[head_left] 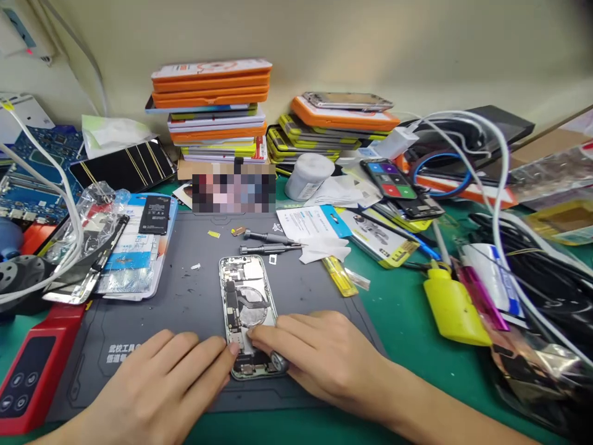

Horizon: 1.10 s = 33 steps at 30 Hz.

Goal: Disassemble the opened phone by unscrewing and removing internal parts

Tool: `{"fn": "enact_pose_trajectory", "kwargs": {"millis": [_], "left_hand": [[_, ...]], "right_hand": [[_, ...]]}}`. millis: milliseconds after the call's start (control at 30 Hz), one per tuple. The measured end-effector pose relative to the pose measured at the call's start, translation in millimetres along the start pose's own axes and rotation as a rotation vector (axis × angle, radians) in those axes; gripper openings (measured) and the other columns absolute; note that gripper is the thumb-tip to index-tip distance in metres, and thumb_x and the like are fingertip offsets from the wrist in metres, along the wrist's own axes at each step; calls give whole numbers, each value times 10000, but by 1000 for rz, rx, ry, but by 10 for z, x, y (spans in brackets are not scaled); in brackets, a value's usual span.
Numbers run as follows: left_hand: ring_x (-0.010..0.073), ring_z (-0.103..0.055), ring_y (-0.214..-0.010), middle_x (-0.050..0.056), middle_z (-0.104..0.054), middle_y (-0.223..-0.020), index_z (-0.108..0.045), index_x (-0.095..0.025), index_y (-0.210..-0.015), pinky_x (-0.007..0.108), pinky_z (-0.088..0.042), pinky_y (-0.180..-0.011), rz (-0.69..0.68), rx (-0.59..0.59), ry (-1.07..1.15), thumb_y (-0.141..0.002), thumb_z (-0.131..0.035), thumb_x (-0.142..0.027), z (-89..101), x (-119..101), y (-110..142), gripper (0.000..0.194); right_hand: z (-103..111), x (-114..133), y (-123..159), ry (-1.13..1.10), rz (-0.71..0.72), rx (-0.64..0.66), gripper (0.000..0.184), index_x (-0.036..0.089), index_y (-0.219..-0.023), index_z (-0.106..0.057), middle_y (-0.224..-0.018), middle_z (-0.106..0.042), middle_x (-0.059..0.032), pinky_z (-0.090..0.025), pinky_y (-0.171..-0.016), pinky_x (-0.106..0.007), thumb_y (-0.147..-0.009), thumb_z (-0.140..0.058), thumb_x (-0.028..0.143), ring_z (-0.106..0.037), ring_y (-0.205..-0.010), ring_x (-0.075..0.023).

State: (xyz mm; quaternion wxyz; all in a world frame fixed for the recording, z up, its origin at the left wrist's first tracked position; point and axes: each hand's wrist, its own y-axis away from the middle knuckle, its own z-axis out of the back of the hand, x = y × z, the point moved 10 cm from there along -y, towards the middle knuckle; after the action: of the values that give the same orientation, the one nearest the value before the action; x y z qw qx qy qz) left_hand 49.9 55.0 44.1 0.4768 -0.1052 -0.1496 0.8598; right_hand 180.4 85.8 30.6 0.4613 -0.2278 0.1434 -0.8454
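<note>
At the far left, a blue circuit board (39,167) lies behind white cables (69,210); nearer the person, a red device (34,371) with round buttons lies partly on the grey mat (185,296); just right of the cables, a blue-and-white package (139,272) carries a black battery (154,214).

The left hand (162,377) is palm down, its fingers bent and close together; the foremost fingertips touch the lower left edge of the opened phone (252,309); I cannot tell whether they press or grip it. The phone lies flat on the mat between the hands, its far end pointing away from the person, its inner parts showing; behind it, a tall stack of boxes (210,93) stands near the wall.

Two screwdrivers (269,250) lie side by side just beyond the phone, their tips towards a crumpled white tissue (324,247); the right hand (324,352) reaches over the phone's lower right edge, fingers curled and close together, fingertips at its inside; a round metallic end (278,362) shows beneath them, though I cannot tell whether they pinch it.

Further right, a white jar (309,176) stands near another, lower stack (324,133); a yellow bottle (456,306) lies on the green surface (417,358), near black cables (532,266).
</note>
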Motion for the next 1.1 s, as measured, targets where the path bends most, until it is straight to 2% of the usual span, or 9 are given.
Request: {"fn": "enact_pose_trajectory", "kwargs": {"millis": [100, 200, 333, 567, 1100], "left_hand": [[216, -679, -956, 62, -799, -1182, -695, -118, -1354, 387, -474, -852, -2, 62, 22, -1117, -396, -75, -63, -12, 36, 384], [229, -670, -950, 73, -790, -1182, -674, -97, -1374, 399, -473, -836, -3, 80, 20, -1090, -461, -78, -95, -25, 66, 356], [236, -663, -934, 83, -784, -1185, -656, -76, -1392, 406, -472, -823, -12, 83, 15, -1066, -490, -67, -106, -45, 71, 366], [235, -669, -931, 90, -788, -1166, -686, -84, -1324, 398, -481, -838, -27, 57, -6, -1096, -417, -81, -53, -65, 40, 353], [227, -675, -919, 92, -800, -1166, -718, -98, -1303, 378, -517, -846, -23, 33, 4, -1072, -395, -58, -54, -48, 47, 399]], "right_hand": [[38, 28, -12, 15, 25, -17, 383, 142, -1074, -707, -659, -636, 20, -393, -489, -311, -1147, -333, 106, -586, -539, -129], [37, 38, -14, 25, 43, -12, 400, 123, -1083, -725, -648, -622, 20, -376, -485, -322, -1152, -332, 101, -570, -528, -127], [26, 46, 1, 39, 55, -1, 408, 114, -1110, -737, -647, -623, 16, -367, -497, -321, -1157, -332, 113, -557, -528, -123], [-12, 62, 22, 55, 71, 16, 339, 119, -1244, -711, -661, -631, 21, -390, -505, -298, -1134, -391, 97, -572, -541, -117], [-35, 49, -27, 11, 54, 29, 440, 129, -1171, -738, -651, -645, 15, -419, -477, -292, -1143, -300, 92, -589, -529, -121]]}}
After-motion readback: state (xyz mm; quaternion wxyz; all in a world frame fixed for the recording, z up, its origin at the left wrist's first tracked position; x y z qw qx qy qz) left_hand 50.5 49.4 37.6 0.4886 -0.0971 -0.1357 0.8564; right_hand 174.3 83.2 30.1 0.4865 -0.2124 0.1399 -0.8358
